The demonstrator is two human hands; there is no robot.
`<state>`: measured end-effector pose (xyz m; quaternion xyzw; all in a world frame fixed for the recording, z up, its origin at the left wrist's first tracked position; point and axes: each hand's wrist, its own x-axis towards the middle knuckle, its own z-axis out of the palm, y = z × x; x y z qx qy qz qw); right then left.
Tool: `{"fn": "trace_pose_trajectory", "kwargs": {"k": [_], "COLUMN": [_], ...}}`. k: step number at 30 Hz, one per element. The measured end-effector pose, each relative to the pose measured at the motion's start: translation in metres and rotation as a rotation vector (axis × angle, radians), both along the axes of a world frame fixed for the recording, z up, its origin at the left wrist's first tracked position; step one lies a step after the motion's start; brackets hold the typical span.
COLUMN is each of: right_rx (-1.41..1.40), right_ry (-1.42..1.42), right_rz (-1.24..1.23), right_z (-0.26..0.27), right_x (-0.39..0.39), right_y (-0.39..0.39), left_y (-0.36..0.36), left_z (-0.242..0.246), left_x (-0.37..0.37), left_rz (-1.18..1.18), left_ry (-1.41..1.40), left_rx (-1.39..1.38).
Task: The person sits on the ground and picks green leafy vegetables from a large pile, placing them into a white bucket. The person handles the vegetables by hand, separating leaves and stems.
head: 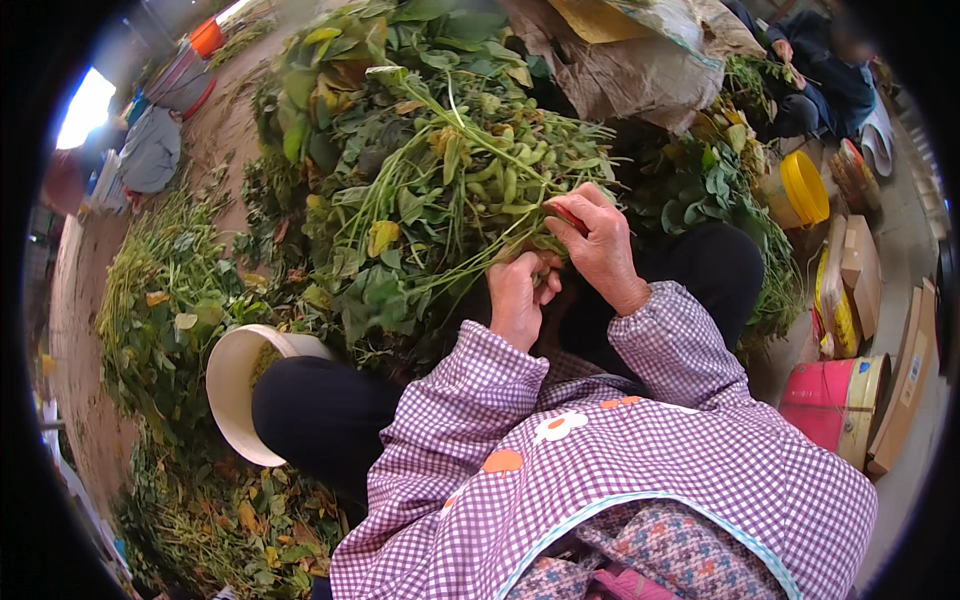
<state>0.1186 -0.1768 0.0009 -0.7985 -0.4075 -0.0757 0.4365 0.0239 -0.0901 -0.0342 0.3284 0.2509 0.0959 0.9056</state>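
Observation:
In my right hand (604,236) is a small red-handled tool (568,217); its working end is hidden, so its exact kind is unclear. Just below and to the left, my left hand (519,296) has its fingers curled on part of a green soybean plant (472,266). Thin stems fan out leftward from between the two hands. Plump green soybean pods (510,180) cluster on the stems above them. Beside my left knee a white bucket (225,397) leans with its mouth towards me, and some green pods (264,361) show inside it.
Heaped soybean plants (330,97) surround my legs. A woven sack (637,67) lies at the top. On the right are a yellow bucket (804,187), cardboard (861,274) and a pink-and-cream drum (821,401). Another person (825,82) sits at the upper right with plants in hand.

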Motion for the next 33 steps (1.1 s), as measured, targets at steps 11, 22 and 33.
{"fn": "trace_pose_trajectory", "kwargs": {"k": [11, 22, 33], "right_rx": [-0.037, 0.112, 0.17], "right_ry": [0.049, 0.198, 0.108], "right_rz": [0.091, -0.037, -0.03], "right_z": [0.001, -0.014, 0.002], "right_x": [-0.002, -0.013, -0.014], "right_y": [-0.01, -0.017, -0.02], "left_y": [0.003, 0.007, -0.024], "left_z": [0.009, -0.006, 0.009], "left_x": [-0.014, -0.006, -0.02], "left_rz": [0.006, -0.071, -0.03], "left_ry": [0.022, -0.145, 0.092], "left_rx": [0.007, -0.232, 0.103]}}
